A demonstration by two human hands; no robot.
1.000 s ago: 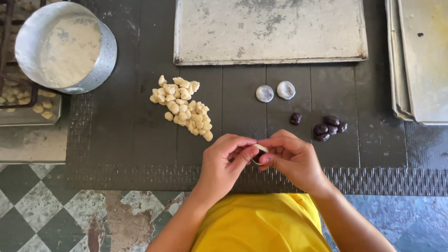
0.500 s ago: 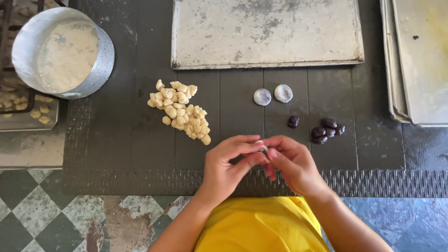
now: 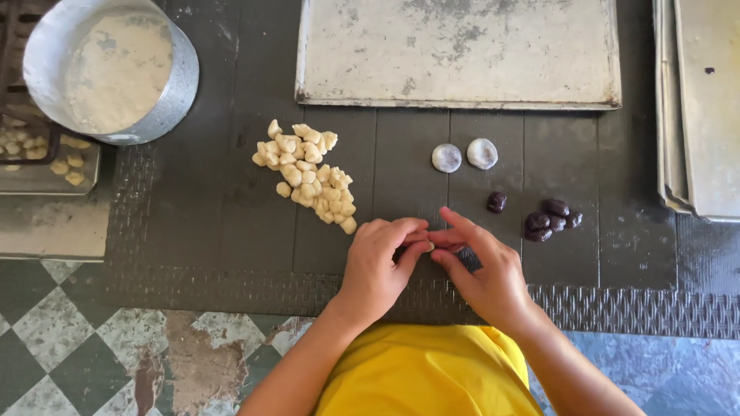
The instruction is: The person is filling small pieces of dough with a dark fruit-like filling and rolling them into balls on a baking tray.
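Here we pinch a small pale piece of dough [image 3: 430, 246] between the fingertips of our left hand [image 3: 379, 266] and right hand [image 3: 484, 270], just above the dark ribbed mat [image 3: 231, 223]. A heap of pale dough lumps [image 3: 308, 176] lies near our left; dark round filling balls [image 3: 549, 219] sit near our right.

Two pale filled rounds [image 3: 464, 156], five dark balls [image 3: 543, 216], two hands [image 3: 435, 266], one flour pan [image 3: 112, 69].
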